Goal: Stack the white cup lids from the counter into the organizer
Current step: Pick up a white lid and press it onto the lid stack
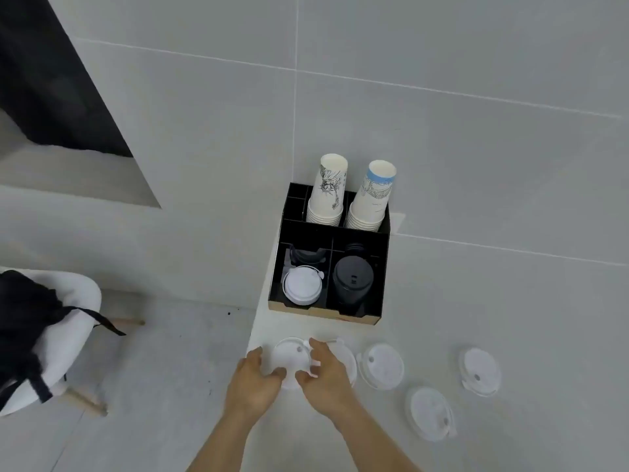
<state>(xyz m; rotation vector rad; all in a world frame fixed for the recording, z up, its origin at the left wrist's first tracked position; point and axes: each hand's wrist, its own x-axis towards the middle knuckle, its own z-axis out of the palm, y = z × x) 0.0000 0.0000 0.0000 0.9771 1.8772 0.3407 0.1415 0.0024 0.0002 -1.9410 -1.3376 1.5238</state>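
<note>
Near the counter's left edge, my left hand [253, 381] and my right hand [325, 373] both grip one white cup lid [291, 357]. Another white lid [348, 361] lies partly hidden under my right hand. Three more white lids rest on the counter to the right: one [383, 366], one nearer me [429, 413], one far right [480, 371]. The black organizer [383, 267] stands behind against the wall. Its front left compartment holds a stack of white lids [302, 284].
The organizer's front right compartment holds black lids [352, 281]. Two stacks of paper cups [328, 190] [372, 197] stand in its back row. The counter's left edge [253, 330] drops to the floor, where a white chair with a black bag [30, 321] stands.
</note>
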